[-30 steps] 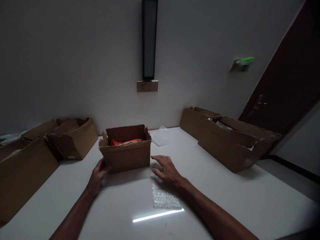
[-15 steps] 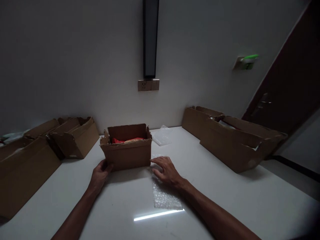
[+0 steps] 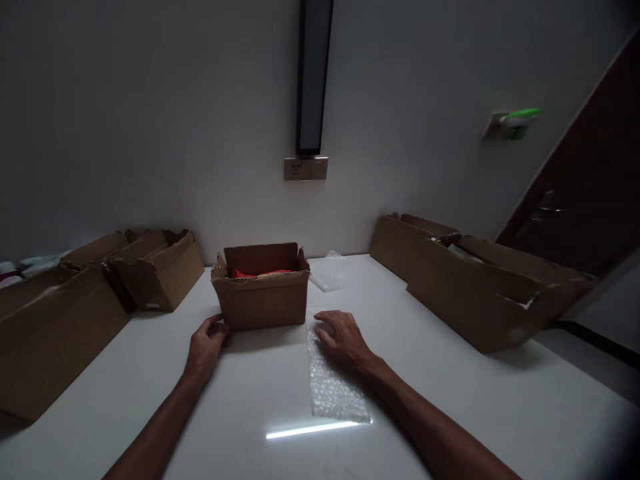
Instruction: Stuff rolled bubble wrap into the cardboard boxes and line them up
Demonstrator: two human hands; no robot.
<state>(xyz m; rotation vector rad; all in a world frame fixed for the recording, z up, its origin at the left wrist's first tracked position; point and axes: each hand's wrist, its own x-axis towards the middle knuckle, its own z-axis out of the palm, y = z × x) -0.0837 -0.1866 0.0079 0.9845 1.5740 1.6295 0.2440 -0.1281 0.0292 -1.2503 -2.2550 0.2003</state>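
Note:
A cardboard box (image 3: pixel 263 300) with a ragged top rim stands upright on the white table, and something red (image 3: pixel 260 273) shows inside it. Beside its front left corner rests my left hand (image 3: pixel 206 345), fingers loosely bent and apart, near or touching the box; I cannot tell which. My right hand (image 3: pixel 344 337) hovers or lies over a strip of bubble wrap (image 3: pixel 335 393), just right of the box, with its fingers spread and nothing held. The hand and forearm hide part of the wrap.
Several cardboard boxes line the left side, among them a long box (image 3: pixel 65 340) and a shorter box (image 3: pixel 165 273). Long boxes (image 3: pixel 465 293) stand at the right. A clear plastic sheet (image 3: pixel 330 272) lies behind the bubble wrap, by the wall with a socket (image 3: pixel 306 169).
The view has turned slightly left. My right hand has come away from the box's right front corner. My left hand has loosened at the left corner.

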